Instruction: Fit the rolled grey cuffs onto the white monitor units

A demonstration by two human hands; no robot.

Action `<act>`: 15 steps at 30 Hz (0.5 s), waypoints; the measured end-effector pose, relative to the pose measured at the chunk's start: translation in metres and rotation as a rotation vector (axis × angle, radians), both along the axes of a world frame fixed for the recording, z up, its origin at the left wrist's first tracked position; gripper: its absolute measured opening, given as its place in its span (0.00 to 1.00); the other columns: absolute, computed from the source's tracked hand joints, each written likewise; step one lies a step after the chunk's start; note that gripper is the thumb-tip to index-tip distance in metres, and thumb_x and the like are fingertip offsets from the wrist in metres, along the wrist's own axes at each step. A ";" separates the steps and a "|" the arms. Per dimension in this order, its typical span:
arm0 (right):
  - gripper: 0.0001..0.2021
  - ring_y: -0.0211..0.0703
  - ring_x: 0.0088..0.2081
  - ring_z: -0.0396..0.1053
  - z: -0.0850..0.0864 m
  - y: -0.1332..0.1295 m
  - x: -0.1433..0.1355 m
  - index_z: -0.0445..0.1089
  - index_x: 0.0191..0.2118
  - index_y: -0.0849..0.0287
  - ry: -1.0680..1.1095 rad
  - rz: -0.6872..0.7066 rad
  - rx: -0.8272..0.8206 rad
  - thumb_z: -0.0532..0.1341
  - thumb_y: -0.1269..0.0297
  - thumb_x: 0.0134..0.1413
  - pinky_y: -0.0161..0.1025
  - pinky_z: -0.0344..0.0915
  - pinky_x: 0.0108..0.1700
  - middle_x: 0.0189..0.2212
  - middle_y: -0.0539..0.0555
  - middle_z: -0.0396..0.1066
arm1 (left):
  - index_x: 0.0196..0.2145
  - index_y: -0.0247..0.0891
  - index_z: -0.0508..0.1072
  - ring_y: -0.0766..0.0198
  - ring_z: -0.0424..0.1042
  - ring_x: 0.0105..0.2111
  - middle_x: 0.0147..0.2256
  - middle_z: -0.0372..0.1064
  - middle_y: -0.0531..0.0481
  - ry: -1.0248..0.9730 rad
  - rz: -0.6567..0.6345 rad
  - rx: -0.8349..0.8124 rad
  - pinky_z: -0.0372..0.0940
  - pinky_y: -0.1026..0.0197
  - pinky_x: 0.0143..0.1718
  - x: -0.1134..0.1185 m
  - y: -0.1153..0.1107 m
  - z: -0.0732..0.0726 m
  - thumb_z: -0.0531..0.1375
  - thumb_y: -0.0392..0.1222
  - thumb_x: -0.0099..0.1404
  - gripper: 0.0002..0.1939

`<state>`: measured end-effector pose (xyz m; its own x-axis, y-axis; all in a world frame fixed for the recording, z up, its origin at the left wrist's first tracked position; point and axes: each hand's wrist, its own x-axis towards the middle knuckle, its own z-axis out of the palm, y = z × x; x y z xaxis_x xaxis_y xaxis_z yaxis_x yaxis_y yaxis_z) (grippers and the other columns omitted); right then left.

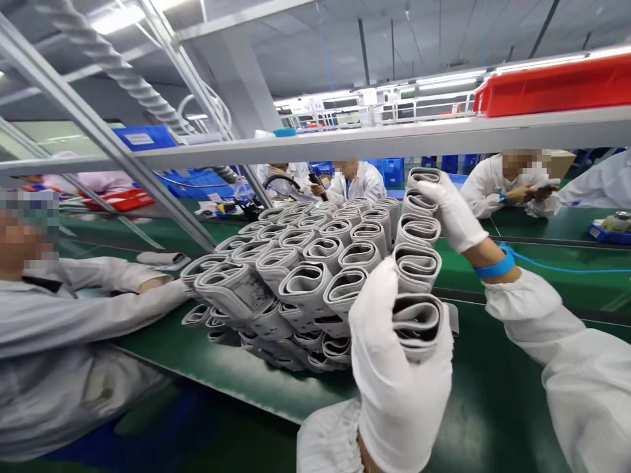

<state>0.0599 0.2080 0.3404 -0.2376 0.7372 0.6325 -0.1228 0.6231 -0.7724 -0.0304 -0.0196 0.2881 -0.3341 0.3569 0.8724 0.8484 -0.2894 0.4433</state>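
Note:
My left hand (401, 374), in a white glove, is wrapped round the nearest rolled grey cuff (419, 328) at the front of a row. At the far end of that row, my gloved right hand (456, 213) has its fingers against another rolled grey cuff (424, 176). Several more cuffs of the row (418, 263) stand between my two hands. Just left of them is a big stacked pile of the same rolled cuffs (300, 276), their coiled ends facing up and toward me. The fingertips of both hands are partly hidden.
A green work surface (236, 368) lies under the pile. At left, a co-worker's sleeve (93, 309) reaches to the pile's edge, near a loose grey cuff (162, 258). A metal shelf rail (345, 146) crosses above, carrying a red bin (557, 85). A blue cord (566, 264) runs from my right wristband.

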 end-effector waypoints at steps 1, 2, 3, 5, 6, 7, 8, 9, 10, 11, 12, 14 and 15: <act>0.23 0.48 0.56 0.74 -0.008 0.007 -0.009 0.64 0.56 0.55 0.028 0.018 -0.020 0.62 0.47 0.62 0.46 0.72 0.60 0.56 0.56 0.73 | 0.70 0.39 0.61 0.49 0.77 0.56 0.57 0.74 0.36 0.027 0.037 0.029 0.74 0.45 0.59 -0.001 0.004 -0.003 0.72 0.38 0.63 0.42; 0.23 0.48 0.56 0.73 -0.017 0.012 -0.016 0.64 0.55 0.56 0.032 0.021 -0.027 0.62 0.47 0.62 0.45 0.71 0.61 0.55 0.56 0.73 | 0.69 0.38 0.62 0.49 0.76 0.57 0.57 0.74 0.36 0.056 0.064 0.044 0.73 0.46 0.59 -0.001 0.008 -0.006 0.72 0.37 0.62 0.41; 0.23 0.48 0.56 0.73 -0.025 0.014 -0.021 0.65 0.55 0.56 0.027 0.014 -0.026 0.61 0.47 0.62 0.45 0.70 0.61 0.54 0.57 0.74 | 0.68 0.37 0.63 0.48 0.75 0.58 0.58 0.73 0.35 0.080 0.085 0.055 0.72 0.46 0.59 -0.001 0.010 -0.010 0.73 0.36 0.62 0.41; 0.21 0.49 0.56 0.72 -0.039 0.014 -0.026 0.65 0.54 0.57 0.006 -0.046 0.001 0.58 0.45 0.66 0.46 0.68 0.62 0.52 0.57 0.74 | 0.66 0.36 0.66 0.46 0.73 0.61 0.59 0.72 0.34 0.126 0.125 0.085 0.71 0.45 0.61 -0.002 0.011 -0.016 0.74 0.36 0.60 0.39; 0.21 0.49 0.56 0.72 -0.043 0.013 -0.026 0.65 0.53 0.57 -0.010 -0.108 0.032 0.57 0.45 0.67 0.47 0.66 0.63 0.51 0.57 0.74 | 0.64 0.35 0.67 0.46 0.72 0.62 0.59 0.72 0.35 0.143 0.130 0.103 0.70 0.46 0.61 -0.002 0.010 -0.018 0.74 0.36 0.59 0.38; 0.21 0.50 0.56 0.71 -0.046 0.012 -0.025 0.65 0.53 0.57 -0.027 -0.187 0.071 0.56 0.44 0.68 0.49 0.65 0.63 0.51 0.58 0.74 | 0.62 0.35 0.68 0.46 0.71 0.62 0.59 0.72 0.35 0.157 0.119 0.119 0.70 0.46 0.61 -0.003 0.010 -0.018 0.74 0.35 0.59 0.36; 0.21 0.52 0.55 0.71 -0.047 0.012 -0.024 0.65 0.52 0.56 -0.049 -0.266 0.113 0.55 0.44 0.69 0.50 0.64 0.64 0.50 0.58 0.74 | 0.60 0.35 0.69 0.47 0.72 0.61 0.58 0.72 0.37 0.172 0.098 0.134 0.70 0.47 0.62 -0.005 0.009 -0.017 0.75 0.35 0.58 0.34; 0.21 0.53 0.54 0.71 -0.048 0.012 -0.024 0.65 0.52 0.56 -0.080 -0.332 0.150 0.54 0.44 0.69 0.51 0.63 0.64 0.49 0.58 0.74 | 0.57 0.35 0.70 0.48 0.72 0.61 0.56 0.73 0.38 0.190 0.068 0.145 0.70 0.48 0.62 -0.007 0.008 -0.014 0.75 0.35 0.58 0.32; 0.21 0.53 0.52 0.72 -0.048 0.013 -0.023 0.65 0.51 0.56 -0.112 -0.376 0.178 0.53 0.43 0.70 0.52 0.63 0.63 0.47 0.58 0.74 | 0.55 0.35 0.70 0.50 0.72 0.60 0.55 0.72 0.40 0.206 0.034 0.151 0.69 0.50 0.62 -0.011 0.006 -0.012 0.75 0.35 0.58 0.29; 0.21 0.53 0.50 0.72 -0.048 0.014 -0.023 0.66 0.50 0.56 -0.137 -0.395 0.195 0.51 0.42 0.70 0.52 0.64 0.62 0.45 0.58 0.74 | 0.53 0.35 0.71 0.51 0.72 0.60 0.54 0.72 0.41 0.213 0.002 0.151 0.69 0.51 0.62 -0.015 0.004 -0.010 0.75 0.35 0.58 0.28; 0.22 0.53 0.48 0.72 -0.048 0.016 -0.023 0.66 0.48 0.56 -0.151 -0.397 0.203 0.50 0.41 0.71 0.52 0.65 0.61 0.43 0.57 0.74 | 0.52 0.35 0.71 0.52 0.73 0.59 0.52 0.72 0.41 0.217 -0.024 0.145 0.70 0.53 0.62 -0.019 0.000 -0.010 0.75 0.36 0.58 0.27; 0.25 0.52 0.47 0.73 -0.050 0.019 -0.024 0.67 0.47 0.55 -0.151 -0.385 0.205 0.47 0.38 0.72 0.52 0.66 0.60 0.43 0.56 0.75 | 0.48 0.36 0.73 0.52 0.73 0.57 0.49 0.72 0.43 0.246 -0.052 0.112 0.71 0.54 0.60 -0.027 -0.012 -0.018 0.76 0.35 0.56 0.25; 0.27 0.52 0.49 0.73 -0.052 0.020 -0.025 0.67 0.48 0.55 -0.143 -0.372 0.205 0.46 0.36 0.72 0.51 0.65 0.61 0.45 0.57 0.75 | 0.46 0.37 0.74 0.51 0.73 0.57 0.48 0.73 0.44 0.261 -0.058 0.090 0.71 0.53 0.59 -0.030 -0.019 -0.027 0.77 0.33 0.54 0.24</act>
